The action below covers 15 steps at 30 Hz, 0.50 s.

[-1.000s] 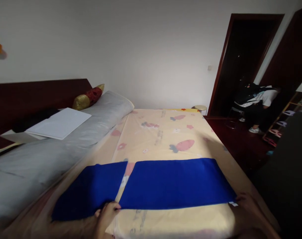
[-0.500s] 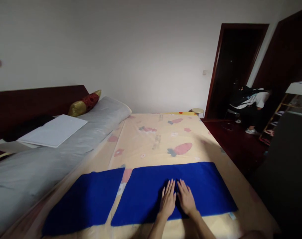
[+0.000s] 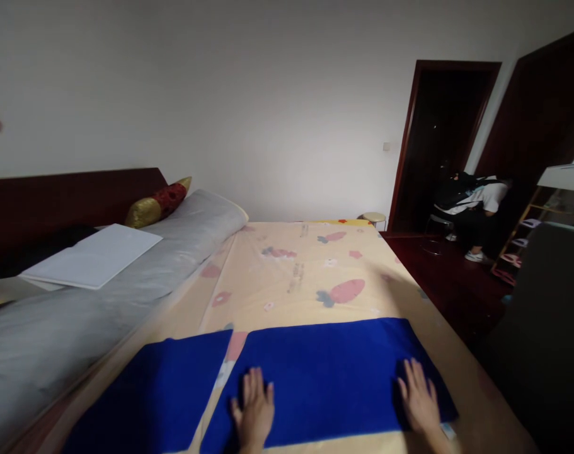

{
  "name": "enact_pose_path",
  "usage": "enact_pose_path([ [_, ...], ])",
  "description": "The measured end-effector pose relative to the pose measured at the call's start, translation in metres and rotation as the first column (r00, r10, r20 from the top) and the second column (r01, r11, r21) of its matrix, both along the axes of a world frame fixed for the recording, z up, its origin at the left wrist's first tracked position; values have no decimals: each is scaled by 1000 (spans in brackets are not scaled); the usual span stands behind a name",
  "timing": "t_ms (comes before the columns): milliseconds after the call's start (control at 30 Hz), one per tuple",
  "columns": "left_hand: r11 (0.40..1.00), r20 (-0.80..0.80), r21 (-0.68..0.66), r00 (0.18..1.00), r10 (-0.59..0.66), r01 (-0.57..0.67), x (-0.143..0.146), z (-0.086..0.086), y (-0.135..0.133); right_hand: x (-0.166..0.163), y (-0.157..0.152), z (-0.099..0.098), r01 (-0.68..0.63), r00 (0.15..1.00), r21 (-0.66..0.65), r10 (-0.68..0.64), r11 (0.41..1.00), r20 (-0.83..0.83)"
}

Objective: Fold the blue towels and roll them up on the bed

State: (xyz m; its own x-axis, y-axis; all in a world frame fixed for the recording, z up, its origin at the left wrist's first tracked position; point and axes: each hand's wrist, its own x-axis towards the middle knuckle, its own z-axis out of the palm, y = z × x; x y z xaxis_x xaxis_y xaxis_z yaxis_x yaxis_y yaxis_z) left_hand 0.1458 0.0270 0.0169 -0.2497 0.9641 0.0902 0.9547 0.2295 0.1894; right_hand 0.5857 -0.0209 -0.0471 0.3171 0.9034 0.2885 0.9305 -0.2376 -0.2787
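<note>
A blue cloth lies flat on the bed sheet, which has a strawberry print. Near the cloth's left edge, my left hand rests palm down with its fingers stretched out. My right hand is laid flat close to the right edge, fingers apart. Neither hand holds anything. To the left, past a narrow strip of bare sheet, a second blue cloth is spread out. A small pale tag shows at the first cloth's near right corner.
Along the left runs a long grey cushion, bearing a white flat folder and a red and gold pillow. A dark grey panel stands at right. Beyond it, a person bends forward on a stool near a shelf rack.
My hands have slid apart across the blue cloth from its middle, the left one leftward and the right one rightward. The view has tilted slightly upward.
</note>
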Motion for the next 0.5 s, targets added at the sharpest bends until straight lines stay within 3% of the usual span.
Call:
enact_pose_path([
  [33, 997, -2, 18, 998, -68, 68, 32, 3, 2, -33, 7, 8, -113, 993, -9, 113, 994, -16],
  [67, 976, 12, 27, 976, -218, 217, 63, 5, 4, -66, 14, 15, -248, 968, -28, 246, 968, -44],
  [133, 894, 60, 15, 892, -447, 447, 115, 6, 4, -125, 27, 28, -440, 894, -56, 432, 896, -118],
  [233, 797, 102, -50, 796, -596, 602, 142, 1, 5, -162, 41, 34, -560, 824, -100, 539, 823, -177],
  [267, 803, 97, -72, 806, -584, 591, 134, -2, 6, -156, 43, 32, -536, 840, -113, 515, 837, -171],
  [333, 878, 43, -104, 884, -465, 467, 98, -7, 9, -118, 43, 23, -396, 916, -123, 382, 910, -120],
  [400, 967, -66, -111, 970, -236, 228, 44, -10, 10, -54, 37, 9, -191, 981, -101, 186, 976, -56],
  [500, 993, -168, -111, 986, 19, -38, -30, -12, 9, 44, 24, -13, 0, 999, -71, -3, 997, -46],
])
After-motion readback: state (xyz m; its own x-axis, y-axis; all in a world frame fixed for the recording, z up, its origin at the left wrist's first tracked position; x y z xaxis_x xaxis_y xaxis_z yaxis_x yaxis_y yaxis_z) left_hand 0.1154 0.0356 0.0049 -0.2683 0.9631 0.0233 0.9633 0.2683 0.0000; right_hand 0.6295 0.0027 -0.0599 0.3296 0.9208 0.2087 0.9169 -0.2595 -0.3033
